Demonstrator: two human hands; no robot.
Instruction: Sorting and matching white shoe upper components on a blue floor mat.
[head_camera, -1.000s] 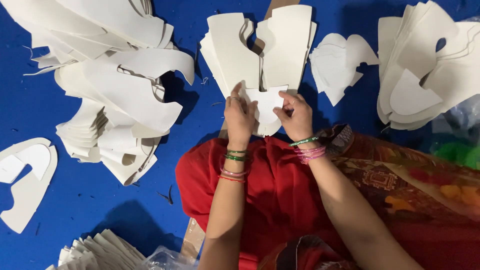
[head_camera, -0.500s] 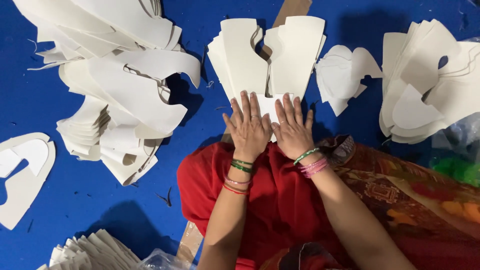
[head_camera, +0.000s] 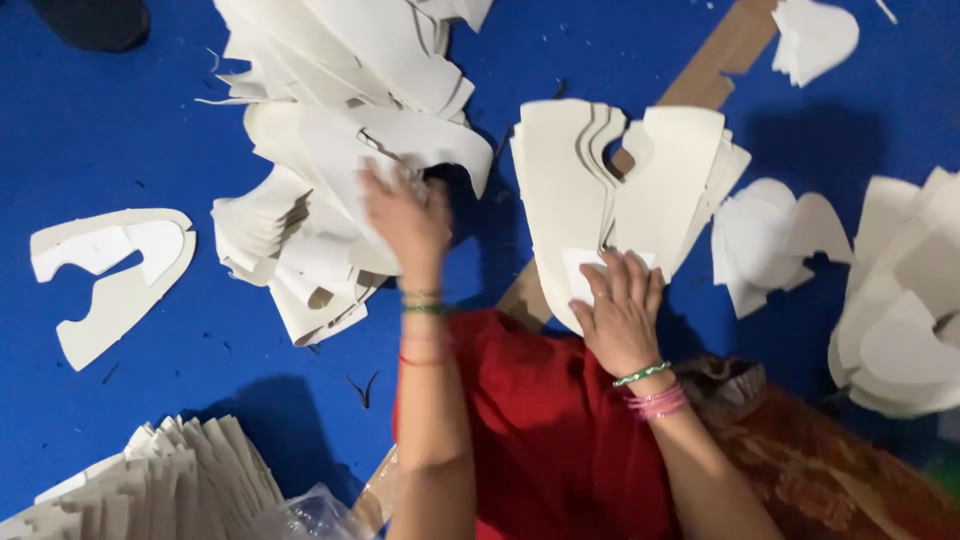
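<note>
Fingers, right hand (head_camera: 622, 312): spread flat, pressing down on the near end of the centre stack (head_camera: 620, 190); nothing is gripped.
Fingers, left hand (head_camera: 408, 215): blurred, extended into the loose pile (head_camera: 340, 160); contact with a top piece is apparent, but whether they close on it cannot be told.
Centre stack: cream, wing-shaped cut pieces, fanned and roughly aligned, lying on the blue surface (head_camera: 120, 110) directly ahead of the red-clad lap (head_camera: 540, 420), over a brown cardboard strip (head_camera: 735, 45).
Loose pile: same kind of pieces, unsorted, just left of the centre stack.
Progress, judged: a modest number of pieces are stacked; the loose pile is much larger, so most of the work appears to remain.
Other stock: a fanned bundle (head_camera: 160, 485) at lower left, an outline piece (head_camera: 110, 275) at far left, a further heap (head_camera: 905, 300) at right.
</note>
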